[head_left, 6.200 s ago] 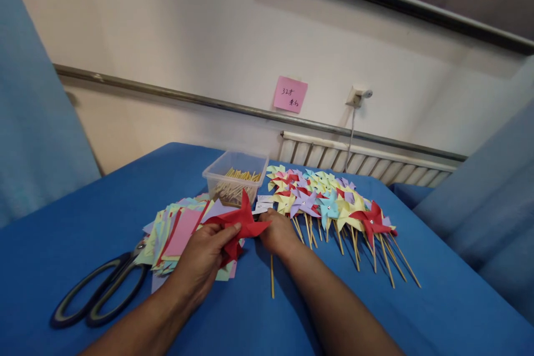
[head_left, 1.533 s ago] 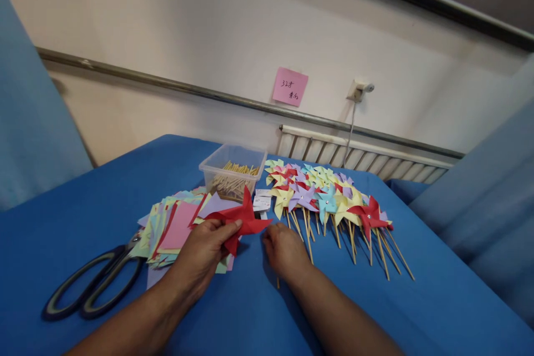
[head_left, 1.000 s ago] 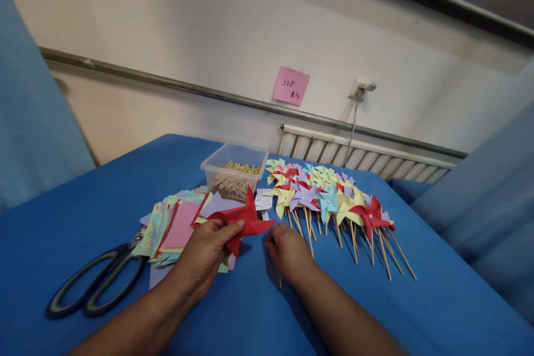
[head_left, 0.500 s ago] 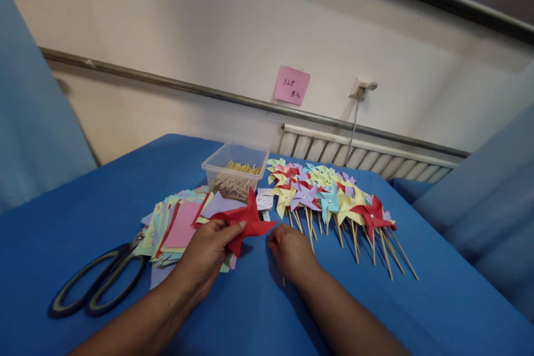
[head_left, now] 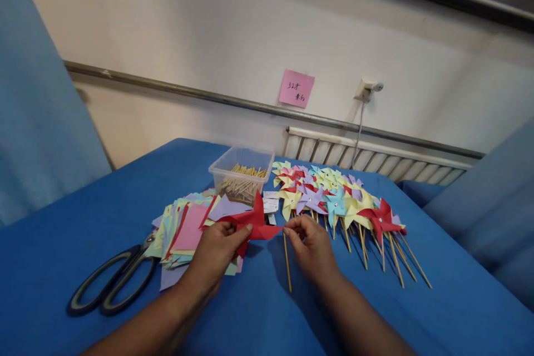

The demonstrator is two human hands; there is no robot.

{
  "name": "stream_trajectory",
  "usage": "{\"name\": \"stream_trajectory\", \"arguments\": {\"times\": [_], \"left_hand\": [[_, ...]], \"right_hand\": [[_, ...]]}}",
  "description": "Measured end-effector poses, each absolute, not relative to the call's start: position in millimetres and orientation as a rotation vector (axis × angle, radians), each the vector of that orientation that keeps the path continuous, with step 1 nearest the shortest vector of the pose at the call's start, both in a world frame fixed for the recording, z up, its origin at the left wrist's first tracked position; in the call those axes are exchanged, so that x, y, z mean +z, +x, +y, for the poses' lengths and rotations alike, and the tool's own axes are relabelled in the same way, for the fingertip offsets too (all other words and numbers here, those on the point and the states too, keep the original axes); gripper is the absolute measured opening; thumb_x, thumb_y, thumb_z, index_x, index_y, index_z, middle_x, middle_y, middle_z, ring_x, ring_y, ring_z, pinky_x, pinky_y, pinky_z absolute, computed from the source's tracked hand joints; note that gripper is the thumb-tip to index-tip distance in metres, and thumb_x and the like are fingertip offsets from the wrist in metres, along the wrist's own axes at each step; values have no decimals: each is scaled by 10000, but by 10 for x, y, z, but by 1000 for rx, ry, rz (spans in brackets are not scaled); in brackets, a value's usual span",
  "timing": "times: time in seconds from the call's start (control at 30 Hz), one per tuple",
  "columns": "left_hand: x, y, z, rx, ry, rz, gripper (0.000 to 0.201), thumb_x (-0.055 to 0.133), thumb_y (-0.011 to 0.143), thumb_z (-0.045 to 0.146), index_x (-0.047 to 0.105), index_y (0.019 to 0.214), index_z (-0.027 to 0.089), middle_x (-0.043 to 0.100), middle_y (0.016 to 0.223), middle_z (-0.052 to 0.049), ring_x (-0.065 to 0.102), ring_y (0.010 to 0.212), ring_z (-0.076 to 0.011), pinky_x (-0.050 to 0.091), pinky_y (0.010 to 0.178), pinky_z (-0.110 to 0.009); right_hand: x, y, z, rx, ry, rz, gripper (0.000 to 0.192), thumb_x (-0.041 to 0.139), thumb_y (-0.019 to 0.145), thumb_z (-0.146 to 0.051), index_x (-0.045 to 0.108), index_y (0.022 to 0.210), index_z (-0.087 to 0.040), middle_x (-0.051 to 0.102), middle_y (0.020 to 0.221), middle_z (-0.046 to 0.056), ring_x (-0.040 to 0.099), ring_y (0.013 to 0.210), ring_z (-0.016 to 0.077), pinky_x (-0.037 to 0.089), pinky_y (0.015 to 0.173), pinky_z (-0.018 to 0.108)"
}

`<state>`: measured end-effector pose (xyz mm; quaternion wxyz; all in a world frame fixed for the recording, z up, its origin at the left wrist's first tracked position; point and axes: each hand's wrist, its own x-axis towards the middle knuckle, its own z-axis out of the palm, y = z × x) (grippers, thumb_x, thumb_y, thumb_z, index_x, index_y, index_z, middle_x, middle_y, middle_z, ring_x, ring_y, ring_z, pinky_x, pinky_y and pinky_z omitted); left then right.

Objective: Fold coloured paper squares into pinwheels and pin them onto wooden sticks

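My left hand (head_left: 225, 245) pinches a red paper pinwheel (head_left: 259, 223) between thumb and fingers; its blades are folded and one tip points right. Just off that tip is my right hand (head_left: 311, 242), thumb and forefinger pressed together; whatever they hold is too small to make out. A thin wooden stick (head_left: 287, 267) runs down from close under the right fingertips, and I cannot tell whether they touch it. Beneath and left of my left hand lies a pile of coloured paper squares (head_left: 188, 226).
Black-handled scissors (head_left: 125, 278) lie at the left, blades by the paper. A clear plastic box (head_left: 267, 162) of wooden sticks stands behind. Several finished pinwheels (head_left: 336, 206) on sticks fill the right side of the blue-covered table (head_left: 137, 194). Small white packets (head_left: 271, 203) lie between.
My right hand has turned and lifted slightly, uncovering more of the wooden stick, its fingertips now at the pinwheel's right tip. My left hand keeps its hold. The view has shifted slightly.
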<state>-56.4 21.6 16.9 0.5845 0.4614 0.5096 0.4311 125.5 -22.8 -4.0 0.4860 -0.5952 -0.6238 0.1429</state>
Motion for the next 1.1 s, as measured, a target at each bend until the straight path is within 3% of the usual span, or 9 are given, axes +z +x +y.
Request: {"name": "stream_trajectory", "arguments": {"times": [0.17,0.37,0.63,1.1], "left_hand": [[201,-523,168,1028,1296,1208,160,724,640,298,678,682,151,695,608,-18,604,546,-162,445,526,-243],[275,-444,50,1034,1354,1192,78,713,630,251,689,657,182,624,476,19,571,501,-156,399,474,-224],[250,-434,20,969,1282,1183,104,718,626,276,681,630,179,511,378,58,451,371,-107,345,399,-212],[279,-425,-29,955,1163,1151,181,722,595,283,582,576,170,529,452,61,439,375,-73,330,385,-192]], "right_hand": [[103,1032,-426,272,-1207,-1558,79,547,844,-173,612,815,-209,641,801,27,577,695,139,451,617,243],[1,866,-462,318,-1220,-1605,116,539,823,-108,615,812,-195,633,771,17,578,713,139,432,635,241],[-45,905,-379,566,-1280,-1346,56,599,796,-198,641,761,-190,625,710,-6,554,625,124,439,582,225],[-106,888,-345,907,-1251,-1082,87,643,739,-254,624,725,-170,602,640,-13,498,544,104,409,526,220]]}}
